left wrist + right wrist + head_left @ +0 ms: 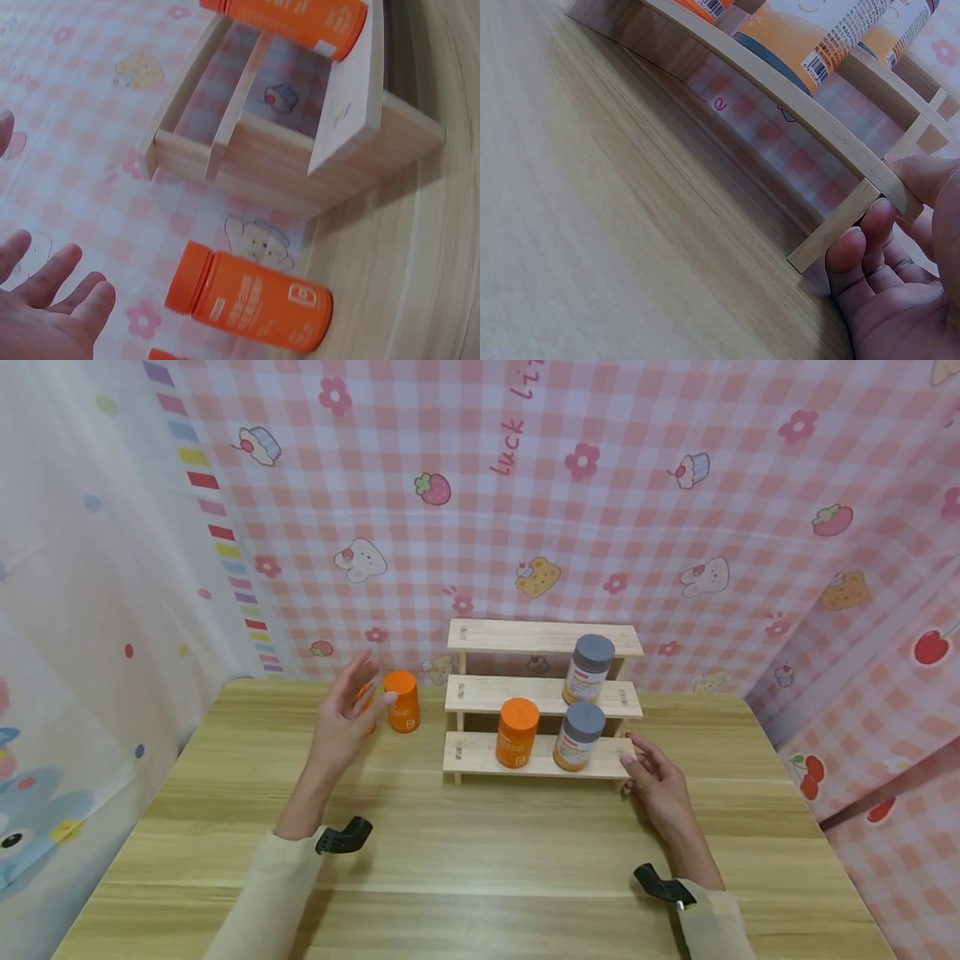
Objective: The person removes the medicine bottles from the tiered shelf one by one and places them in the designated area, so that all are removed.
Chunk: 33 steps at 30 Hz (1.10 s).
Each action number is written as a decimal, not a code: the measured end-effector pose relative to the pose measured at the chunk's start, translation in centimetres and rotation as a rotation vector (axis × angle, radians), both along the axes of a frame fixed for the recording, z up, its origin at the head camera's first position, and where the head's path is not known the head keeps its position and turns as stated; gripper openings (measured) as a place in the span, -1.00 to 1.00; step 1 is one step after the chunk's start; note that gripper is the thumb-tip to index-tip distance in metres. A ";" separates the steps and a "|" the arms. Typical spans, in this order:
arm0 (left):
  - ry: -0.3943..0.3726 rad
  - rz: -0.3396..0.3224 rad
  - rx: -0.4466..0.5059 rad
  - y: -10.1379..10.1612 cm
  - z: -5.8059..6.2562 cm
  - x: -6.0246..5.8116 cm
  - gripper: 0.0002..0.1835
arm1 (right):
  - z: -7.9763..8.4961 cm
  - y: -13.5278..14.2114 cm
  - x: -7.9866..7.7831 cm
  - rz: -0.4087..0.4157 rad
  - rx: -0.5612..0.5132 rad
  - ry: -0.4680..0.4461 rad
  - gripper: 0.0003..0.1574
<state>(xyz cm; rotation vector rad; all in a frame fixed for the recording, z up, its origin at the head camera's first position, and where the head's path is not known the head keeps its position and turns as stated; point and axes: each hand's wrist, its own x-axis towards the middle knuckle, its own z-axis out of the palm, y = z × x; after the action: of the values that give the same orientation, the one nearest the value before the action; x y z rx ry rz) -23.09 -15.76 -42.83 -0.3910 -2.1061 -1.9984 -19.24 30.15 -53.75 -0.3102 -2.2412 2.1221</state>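
My left hand (pixel 341 718) hovers with its fingers spread, just left of an orange bottle (pixel 403 703) standing on the table. A second orange bottle (pixel 163 355) is mostly hidden behind that hand in the head view and barely enters the left wrist view. My right hand (pixel 660 785) pinches the right end of the bottom step of a three-step wooden shelf (pixel 480 763), thumb on top and fingers curled under. On the bottom step stand an orange bottle (pixel 517 733) and a grey-lidded bottle (pixel 579 739). Another grey-lidded bottle (pixel 589 668) stands on the middle step.
The shelf sits near the back edge of the wooden table (pixel 525 877). Behind it hangs a pink checked cloth (pixel 480 527), with a white patterned cloth (pixel 97 568) at the left. Black wrist mounts (pixel 345 837) are worn on both arms.
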 end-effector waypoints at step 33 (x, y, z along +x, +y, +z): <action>-0.011 -0.281 0.020 7.6 1.5 -0.9 -0.28 | -0.1 0.2 -0.1 0.019 -0.016 0.016 -0.25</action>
<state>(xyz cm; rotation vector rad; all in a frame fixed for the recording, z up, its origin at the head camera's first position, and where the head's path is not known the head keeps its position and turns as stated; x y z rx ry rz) -23.95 -8.18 -41.32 -0.7085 -2.1360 -2.1709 -19.34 30.31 -53.87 -0.2729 -2.2280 2.1449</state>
